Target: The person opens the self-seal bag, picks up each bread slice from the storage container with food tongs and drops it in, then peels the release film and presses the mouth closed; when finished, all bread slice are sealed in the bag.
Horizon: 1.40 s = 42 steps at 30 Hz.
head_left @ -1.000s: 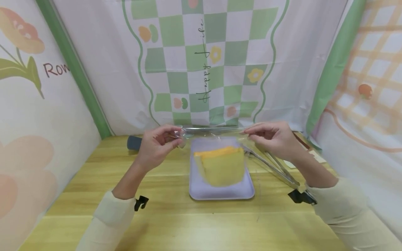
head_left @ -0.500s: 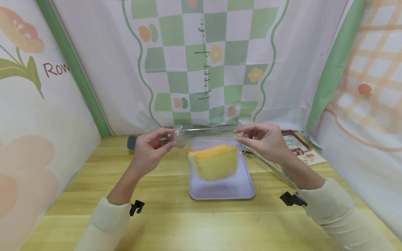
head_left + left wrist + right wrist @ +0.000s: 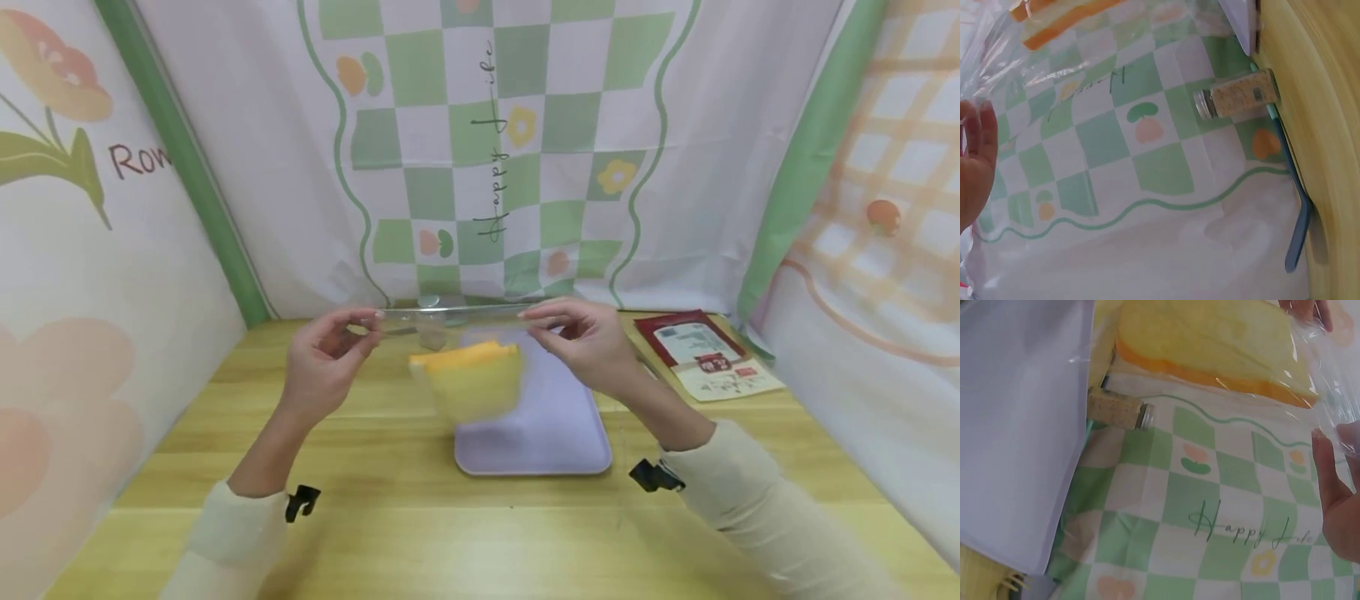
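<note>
A clear plastic bag (image 3: 450,315) is stretched between both hands, with toast slices (image 3: 476,383) hanging inside it. My left hand (image 3: 326,367) pinches the left end of the bag's top edge between thumb and fingers. At the other end, my right hand (image 3: 581,342) pinches the same edge. In the right wrist view the bread (image 3: 1210,344) shows a pale face and an orange-brown crust under the shiny film. The bag hangs over the left part of a lilac tray (image 3: 555,425) and past its left side.
A red and cream printed packet (image 3: 705,354) lies at the back right of the wooden table. Behind the bag stands a small jar of brownish grains (image 3: 1241,94), near a dark blue handle (image 3: 1297,219). Metal tongs (image 3: 1013,584) show beside the tray.
Both hands have moved left with the bag, so the bread has swung from above the tray's middle to its left side. The packet at the right has come into fuller view.
</note>
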Motion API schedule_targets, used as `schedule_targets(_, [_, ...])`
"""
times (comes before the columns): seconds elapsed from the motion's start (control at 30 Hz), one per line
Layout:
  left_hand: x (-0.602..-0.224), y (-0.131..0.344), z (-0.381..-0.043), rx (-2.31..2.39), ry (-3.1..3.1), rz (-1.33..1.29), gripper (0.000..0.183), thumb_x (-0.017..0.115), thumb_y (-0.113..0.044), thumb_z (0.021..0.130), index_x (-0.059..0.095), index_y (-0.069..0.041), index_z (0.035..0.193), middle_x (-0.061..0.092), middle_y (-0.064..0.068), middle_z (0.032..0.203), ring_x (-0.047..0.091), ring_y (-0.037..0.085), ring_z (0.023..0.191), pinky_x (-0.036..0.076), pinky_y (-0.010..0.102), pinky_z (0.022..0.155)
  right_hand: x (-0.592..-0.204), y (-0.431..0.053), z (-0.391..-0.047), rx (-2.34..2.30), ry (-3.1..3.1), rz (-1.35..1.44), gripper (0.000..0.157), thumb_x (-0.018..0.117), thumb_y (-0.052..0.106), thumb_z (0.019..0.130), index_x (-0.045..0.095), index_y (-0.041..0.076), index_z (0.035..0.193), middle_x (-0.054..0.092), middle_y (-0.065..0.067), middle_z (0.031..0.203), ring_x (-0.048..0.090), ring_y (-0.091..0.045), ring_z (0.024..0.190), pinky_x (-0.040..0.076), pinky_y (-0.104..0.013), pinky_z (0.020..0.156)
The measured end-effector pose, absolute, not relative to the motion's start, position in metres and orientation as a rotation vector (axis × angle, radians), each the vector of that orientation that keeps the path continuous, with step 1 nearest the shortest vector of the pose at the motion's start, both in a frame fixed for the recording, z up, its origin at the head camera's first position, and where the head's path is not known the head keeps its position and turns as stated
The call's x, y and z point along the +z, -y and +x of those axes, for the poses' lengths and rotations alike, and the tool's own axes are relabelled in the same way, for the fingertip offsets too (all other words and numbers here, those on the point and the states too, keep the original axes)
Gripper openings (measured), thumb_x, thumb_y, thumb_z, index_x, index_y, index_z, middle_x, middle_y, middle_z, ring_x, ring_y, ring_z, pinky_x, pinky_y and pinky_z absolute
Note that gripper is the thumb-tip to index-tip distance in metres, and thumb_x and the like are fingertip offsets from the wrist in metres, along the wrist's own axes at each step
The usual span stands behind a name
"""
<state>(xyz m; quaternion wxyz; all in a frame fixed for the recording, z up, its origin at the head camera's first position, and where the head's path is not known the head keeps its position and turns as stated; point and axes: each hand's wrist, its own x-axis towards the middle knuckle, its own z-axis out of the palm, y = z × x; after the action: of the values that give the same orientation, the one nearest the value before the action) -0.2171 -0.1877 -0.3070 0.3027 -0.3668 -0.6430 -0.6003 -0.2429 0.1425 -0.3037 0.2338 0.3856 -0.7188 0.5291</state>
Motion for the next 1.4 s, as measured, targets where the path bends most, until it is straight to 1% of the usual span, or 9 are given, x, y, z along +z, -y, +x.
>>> schedule_targets(0.13, [-0.311, 0.204, -0.212, -1.509, 1.758, -0.882, 0.028, 0.064, 0.028, 0.078, 0.063, 0.017, 0.103, 0.071, 0.007, 0.097, 0.068, 0.012, 0.082, 0.057, 0.020, 0.067, -0.309, -0.125, -0.245, 1.420, 1.992, 1.086, 0.022, 0.071, -0.011, 0.084, 0.074, 0.001, 0.102, 0.074, -0.011, 0.100, 0.073, -0.016, 0.082, 0.051, -0.021, 0.049])
schedule_targets(0.33, [-0.321, 0.228, -0.201, -1.436, 1.824, -0.834, 0.021, 0.071, 0.011, 0.085, 0.064, 0.013, 0.104, 0.071, 0.008, 0.098, 0.068, 0.011, 0.084, 0.056, 0.018, 0.061, -0.320, -0.106, -0.241, 1.452, 1.971, 1.182, 0.022, 0.070, -0.011, 0.085, 0.074, 0.002, 0.103, 0.074, -0.012, 0.100, 0.073, -0.020, 0.073, 0.041, -0.021, 0.038])
schedule_targets(0.53, [-0.328, 0.252, -0.192, -1.538, 1.717, -0.990, 0.027, 0.060, 0.028, 0.080, 0.060, 0.019, 0.106, 0.071, 0.008, 0.103, 0.071, 0.012, 0.082, 0.056, 0.019, 0.059, -0.324, -0.089, -0.227, 1.479, 1.914, 1.308, 0.024, 0.067, -0.014, 0.085, 0.071, -0.003, 0.106, 0.072, -0.018, 0.104, 0.073, -0.022, 0.069, 0.045, -0.021, 0.038])
schedule_targets(0.73, [-0.322, 0.271, -0.190, -1.566, 1.620, -1.133, 0.023, 0.065, 0.018, 0.085, 0.059, 0.022, 0.107, 0.073, 0.012, 0.099, 0.072, 0.015, 0.079, 0.054, 0.018, 0.056, -0.321, -0.078, -0.216, 1.598, 1.960, 1.367, 0.027, 0.066, -0.012, 0.087, 0.069, -0.002, 0.112, 0.070, -0.019, 0.108, 0.072, -0.025, 0.070, 0.051, -0.028, 0.042])
schedule_targets(0.83, [-0.324, 0.277, -0.193, -1.607, 1.703, -1.068, 0.026, 0.062, 0.024, 0.083, 0.058, 0.021, 0.108, 0.073, 0.011, 0.093, 0.072, 0.015, 0.076, 0.054, 0.018, 0.054, -0.323, -0.074, -0.218, 1.663, 2.071, 1.334, 0.029, 0.067, -0.008, 0.087, 0.067, -0.001, 0.116, 0.070, -0.017, 0.113, 0.072, -0.026, 0.073, 0.053, -0.032, 0.043])
schedule_targets(0.93, [-0.330, 0.282, -0.199, -1.552, 1.925, -0.867, 0.031, 0.062, 0.024, 0.082, 0.060, 0.016, 0.112, 0.074, 0.005, 0.087, 0.072, 0.011, 0.073, 0.053, 0.021, 0.051, -0.328, -0.072, -0.227, 1.708, 2.195, 1.273, 0.032, 0.067, -0.007, 0.087, 0.066, -0.001, 0.119, 0.069, -0.014, 0.117, 0.072, -0.028, 0.077, 0.054, -0.035, 0.045])
schedule_targets(1.03, [-0.335, 0.282, -0.209, -1.414, 2.157, -0.665, 0.031, 0.068, 0.014, 0.086, 0.063, 0.008, 0.116, 0.075, 0.005, 0.086, 0.071, 0.007, 0.070, 0.054, 0.024, 0.051, -0.334, -0.069, -0.241, 1.761, 2.304, 1.184, 0.034, 0.066, -0.006, 0.088, 0.064, -0.001, 0.121, 0.068, -0.015, 0.119, 0.072, -0.027, 0.078, 0.056, -0.037, 0.047])
schedule_targets(1.23, [-0.342, 0.282, -0.240, -1.327, 2.311, -0.519, 0.031, 0.071, 0.001, 0.089, 0.064, 0.003, 0.119, 0.069, 0.026, 0.101, 0.069, 0.004, 0.071, 0.057, 0.030, 0.051, -0.344, -0.060, -0.279, 1.849, 2.414, 1.032, 0.036, 0.065, -0.007, 0.088, 0.061, -0.005, 0.123, 0.063, -0.019, 0.126, 0.071, -0.036, 0.085, 0.058, -0.040, 0.056])
schedule_targets(1.4, [-0.357, 0.289, -0.268, -1.347, 2.431, -0.448, 0.033, 0.071, -0.001, 0.089, 0.063, 0.002, 0.121, 0.066, 0.030, 0.108, 0.070, 0.008, 0.070, 0.055, 0.028, 0.048, -0.359, -0.050, -0.306, 1.830, 2.460, 0.975, 0.035, 0.063, -0.010, 0.086, 0.061, -0.009, 0.122, 0.063, -0.023, 0.122, 0.071, -0.034, 0.085, 0.059, -0.048, 0.066])
